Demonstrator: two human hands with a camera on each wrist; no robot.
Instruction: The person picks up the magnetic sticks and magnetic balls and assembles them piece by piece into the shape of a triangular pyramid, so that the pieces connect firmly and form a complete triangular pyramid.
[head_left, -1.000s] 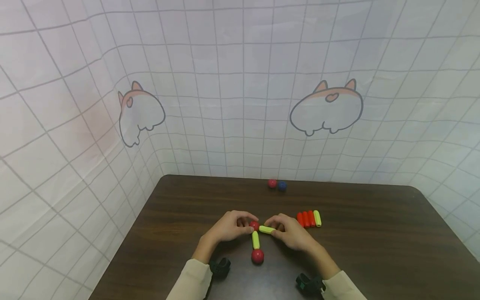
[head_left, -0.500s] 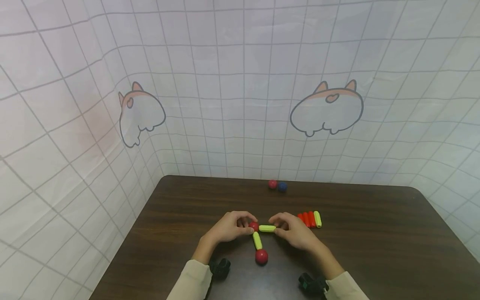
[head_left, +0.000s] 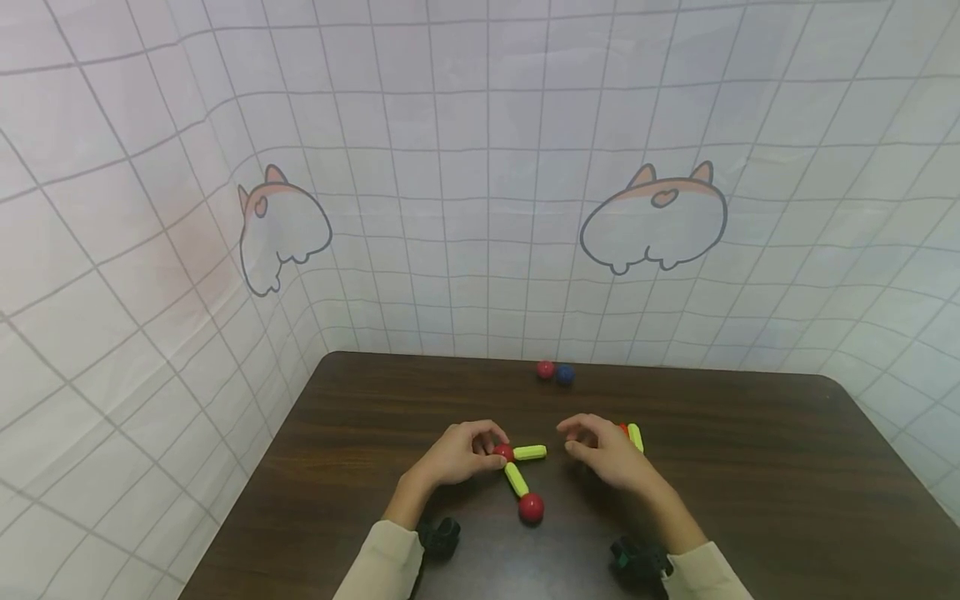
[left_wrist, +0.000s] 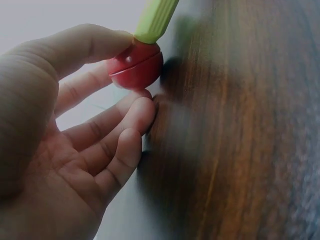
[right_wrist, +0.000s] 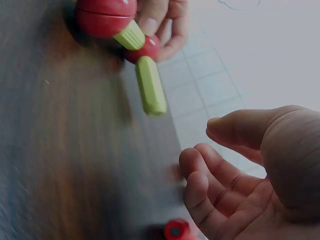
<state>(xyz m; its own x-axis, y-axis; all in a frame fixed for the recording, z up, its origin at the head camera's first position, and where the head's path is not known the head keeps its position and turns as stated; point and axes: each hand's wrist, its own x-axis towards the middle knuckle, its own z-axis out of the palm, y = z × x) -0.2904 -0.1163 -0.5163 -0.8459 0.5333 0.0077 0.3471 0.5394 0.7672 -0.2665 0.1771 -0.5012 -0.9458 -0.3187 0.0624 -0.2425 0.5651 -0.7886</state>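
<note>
My left hand (head_left: 467,452) pinches a red ball (left_wrist: 137,65) between thumb and fingers, low over the table. Two yellow-green sticks join that ball: one stick (head_left: 530,452) points right with a free end, the other (head_left: 517,480) runs toward the front to a second red ball (head_left: 531,508). In the right wrist view the free stick (right_wrist: 151,86) ends some way from the fingertips of my right hand (right_wrist: 235,175). That hand holds nothing; its fingers are loosely bent, with a gap between thumb and forefinger. In the head view it partly hides red sticks (head_left: 624,428).
Beside the red sticks lies another yellow-green stick (head_left: 636,437). At the table's back edge sit a red ball (head_left: 545,369) and a blue ball (head_left: 566,375). A white grid-patterned curtain (head_left: 450,208) hangs behind the dark wooden table (head_left: 750,467).
My right hand has let go of the right-pointing stick and moved away to the right, now covering more of the red sticks. The front ball and its stick have swung to the right.
</note>
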